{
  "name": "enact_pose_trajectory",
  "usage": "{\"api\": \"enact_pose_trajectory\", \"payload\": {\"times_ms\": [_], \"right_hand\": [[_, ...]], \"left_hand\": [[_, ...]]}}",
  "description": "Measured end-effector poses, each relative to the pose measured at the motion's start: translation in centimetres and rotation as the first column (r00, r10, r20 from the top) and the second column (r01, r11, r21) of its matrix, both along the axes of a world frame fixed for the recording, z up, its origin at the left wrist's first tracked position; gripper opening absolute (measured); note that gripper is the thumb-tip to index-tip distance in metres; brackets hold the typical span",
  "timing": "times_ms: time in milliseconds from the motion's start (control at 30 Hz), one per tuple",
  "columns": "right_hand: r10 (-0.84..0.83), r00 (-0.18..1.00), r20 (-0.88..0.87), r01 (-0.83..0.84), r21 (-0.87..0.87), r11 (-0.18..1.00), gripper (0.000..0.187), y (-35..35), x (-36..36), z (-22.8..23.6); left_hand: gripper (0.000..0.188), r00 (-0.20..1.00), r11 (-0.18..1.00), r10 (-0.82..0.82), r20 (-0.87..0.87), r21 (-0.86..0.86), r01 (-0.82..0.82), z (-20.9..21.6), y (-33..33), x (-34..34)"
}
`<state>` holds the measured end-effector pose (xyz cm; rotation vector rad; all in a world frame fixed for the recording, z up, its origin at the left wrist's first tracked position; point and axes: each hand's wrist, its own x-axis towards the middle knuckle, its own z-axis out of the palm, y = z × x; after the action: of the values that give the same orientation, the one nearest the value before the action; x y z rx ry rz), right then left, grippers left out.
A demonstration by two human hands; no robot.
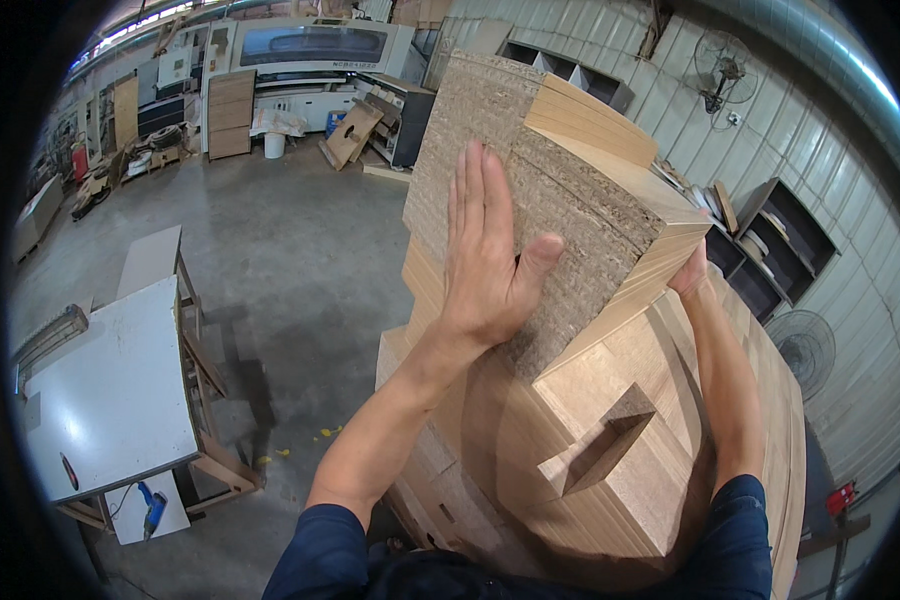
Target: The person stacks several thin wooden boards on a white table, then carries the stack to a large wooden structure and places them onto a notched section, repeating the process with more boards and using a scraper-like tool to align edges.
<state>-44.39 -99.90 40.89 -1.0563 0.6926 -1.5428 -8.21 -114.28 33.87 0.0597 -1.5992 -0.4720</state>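
A bundle of chipboard panels (pixel 590 190) with pale wood-grain faces is tipped up on edge on top of a larger stack of panels (pixel 610 450). My left hand (pixel 485 250) lies flat, fingers together and pointing up, against the rough raw edges of the bundle. My right hand (pixel 688 275) is at the bundle's far right lower corner, mostly hidden behind it, pressing against its side. The stack below has a rectangular notch (pixel 605 450) cut into its upper panels.
A white worktable (pixel 110 390) on a wooden frame stands at the left, with a blue tool (pixel 153 507) on a shelf under it. Grey concrete floor (pixel 290 260) lies between. Machines and leaning boards (pixel 232 112) are at the back; shelves (pixel 780 240) and fans line the right wall.
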Motion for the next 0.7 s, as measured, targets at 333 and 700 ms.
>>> {"api": "enact_pose_trajectory", "payload": {"times_ms": [333, 700], "right_hand": [[-0.066, 0.998, 0.025, 0.065, 0.024, 0.998, 0.087, -0.8, 0.2, -0.4], [-0.451, 0.887, 0.095, 0.431, 0.178, 0.885, 0.058, -2.1, -5.5, -4.4]], "left_hand": [[0.101, 1.0, 1.0, 0.009, 0.012, 0.012, -0.009, -0.1, -0.2, 0.0], [0.104, 0.99, 0.99, 0.021, 0.143, 0.138, -0.041, -1.9, -2.8, 1.3]]}}
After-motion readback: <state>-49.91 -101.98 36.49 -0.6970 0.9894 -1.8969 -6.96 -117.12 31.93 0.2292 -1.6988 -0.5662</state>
